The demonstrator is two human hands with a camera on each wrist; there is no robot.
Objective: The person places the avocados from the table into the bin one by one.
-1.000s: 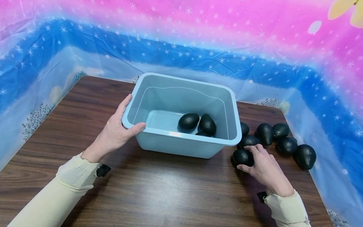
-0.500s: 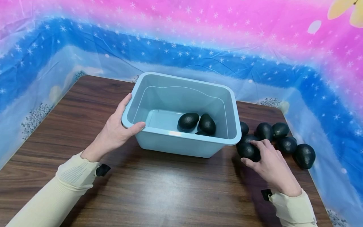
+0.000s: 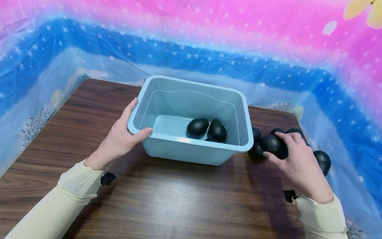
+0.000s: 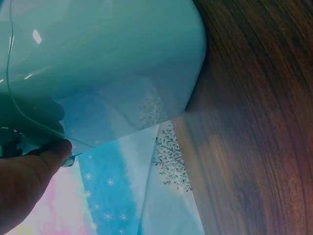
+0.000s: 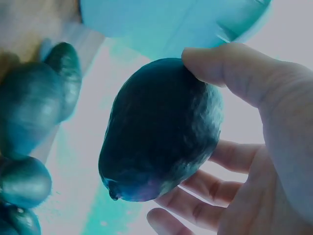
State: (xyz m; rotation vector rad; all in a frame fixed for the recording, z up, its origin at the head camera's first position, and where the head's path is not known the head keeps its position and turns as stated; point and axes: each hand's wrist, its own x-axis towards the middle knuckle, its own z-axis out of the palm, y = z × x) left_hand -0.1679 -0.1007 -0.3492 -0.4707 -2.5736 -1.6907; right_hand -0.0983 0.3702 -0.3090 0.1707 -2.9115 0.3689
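My left hand [image 3: 120,137] grips the left rim of a light blue plastic bin [image 3: 179,152], its thumb over the near edge. In the left wrist view the thumb [image 4: 49,156] shows against the bin's side [image 4: 122,54]. Inside the bin lie dark avocados [image 3: 198,127], one partly hidden behind the near wall. To the right, my right hand [image 3: 301,162] holds an avocado [image 3: 270,144] between thumb and fingers. In the right wrist view that avocado [image 5: 159,132] is raised, with the other avocados [image 5: 29,103] off to the left.
Several more avocados sit on the wooden table [image 3: 167,199] right of the bin, among them one by its wall [image 3: 255,152] and one near the table's right edge [image 3: 322,162]. A patterned curtain [image 3: 191,53] hangs close round the table.
My right hand has lifted an avocado from the front of the pile and carried it right and slightly back, over the others. My left hand and the bin have stayed put.
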